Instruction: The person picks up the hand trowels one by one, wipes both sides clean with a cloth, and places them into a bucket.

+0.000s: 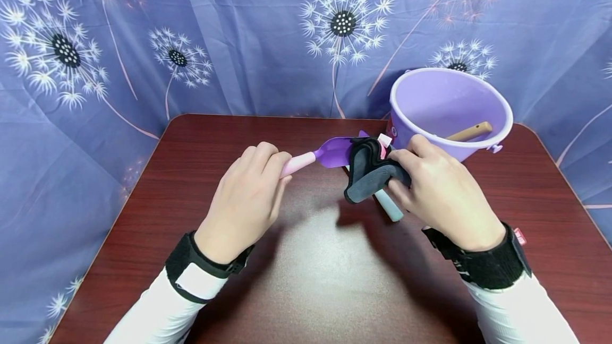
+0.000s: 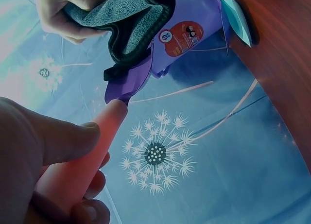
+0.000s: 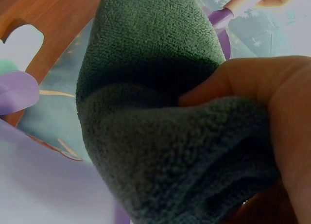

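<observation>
My left hand (image 1: pixel 248 195) grips the pink handle (image 2: pixel 80 168) of a small toy shovel, its thumb laid along the handle. The shovel's purple blade (image 1: pixel 333 152) points right. In my right hand (image 1: pixel 442 195) is a folded grey cloth (image 1: pixel 375 180) with black edging, pinched between thumb and fingers. The cloth overlaps the far end of the blade, which it hides in the head view. Up close in the right wrist view, the fuzzy cloth (image 3: pixel 150 44) covers much of the scene, with the thumb pressed into its fold.
Beneath the cloth, a tool with a pale blue-green handle (image 1: pixel 388 206) lies on the dark red wood table (image 1: pixel 210 142). A lilac bucket (image 1: pixel 440 94) stands at the back right, a wooden handle (image 1: pixel 470 131) inside it. A dandelion-print curtain (image 1: pixel 268 41) hangs behind the table.
</observation>
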### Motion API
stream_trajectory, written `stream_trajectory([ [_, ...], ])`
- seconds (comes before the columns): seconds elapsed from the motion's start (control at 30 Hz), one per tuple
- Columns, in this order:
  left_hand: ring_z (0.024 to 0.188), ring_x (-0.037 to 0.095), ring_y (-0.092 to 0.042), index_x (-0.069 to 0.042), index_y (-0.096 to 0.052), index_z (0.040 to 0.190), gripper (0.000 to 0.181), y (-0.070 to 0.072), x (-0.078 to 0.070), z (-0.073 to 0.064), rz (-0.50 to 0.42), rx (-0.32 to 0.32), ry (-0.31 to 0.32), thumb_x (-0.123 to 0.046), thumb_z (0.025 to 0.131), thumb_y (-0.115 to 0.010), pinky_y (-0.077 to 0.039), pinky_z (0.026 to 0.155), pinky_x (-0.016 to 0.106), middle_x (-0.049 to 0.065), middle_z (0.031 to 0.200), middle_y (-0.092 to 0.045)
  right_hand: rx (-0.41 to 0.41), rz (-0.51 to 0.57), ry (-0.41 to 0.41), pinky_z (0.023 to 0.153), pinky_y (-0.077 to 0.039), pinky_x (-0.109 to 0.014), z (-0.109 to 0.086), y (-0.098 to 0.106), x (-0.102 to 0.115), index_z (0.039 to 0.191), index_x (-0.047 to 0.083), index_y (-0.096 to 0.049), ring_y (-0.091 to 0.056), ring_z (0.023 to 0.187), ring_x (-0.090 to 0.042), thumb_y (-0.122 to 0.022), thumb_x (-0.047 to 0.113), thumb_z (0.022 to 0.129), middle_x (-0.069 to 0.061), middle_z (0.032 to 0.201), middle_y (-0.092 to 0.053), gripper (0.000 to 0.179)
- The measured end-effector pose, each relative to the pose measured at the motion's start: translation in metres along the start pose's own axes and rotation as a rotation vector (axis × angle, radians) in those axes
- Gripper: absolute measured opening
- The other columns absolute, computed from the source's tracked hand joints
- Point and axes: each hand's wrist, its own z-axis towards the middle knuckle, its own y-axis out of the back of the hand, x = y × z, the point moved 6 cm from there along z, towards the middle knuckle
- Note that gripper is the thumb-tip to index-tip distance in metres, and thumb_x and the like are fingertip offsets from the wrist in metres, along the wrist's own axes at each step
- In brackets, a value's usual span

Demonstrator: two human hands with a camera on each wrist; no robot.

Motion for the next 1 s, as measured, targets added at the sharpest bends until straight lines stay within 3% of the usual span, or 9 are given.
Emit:
stream_trajectory([
  [0.27,0.076,0.026,-0.045,0.001,-0.059,0.108,0.017,-0.004,-0.001,-0.001,-0.005,0.005,0.000,-0.013,0.099,-0.058,-0.042,0.064,0.036,0.009,0.096,-0.051,0.001,0.010,0.006,0.056,-0.037,-0.031,0.000,-0.002,0.002,0.090,0.008,-0.067,-0.042,0.061,-0.015,-0.061,0.019,0.085,0.000,0.080,-0.041,0.014],
  [1.0,0.077,0.024,-0.045,0.002,-0.059,0.107,0.018,-0.019,-0.014,-0.003,0.024,0.043,-0.033,-0.015,0.101,-0.055,-0.041,0.062,0.035,0.009,0.094,-0.049,0.016,0.047,0.119,0.060,-0.037,-0.032,0.002,-0.008,0.023,0.095,0.006,-0.066,-0.041,0.066,-0.018,-0.062,0.017,0.082,-0.001,0.083,-0.041,0.018],
])
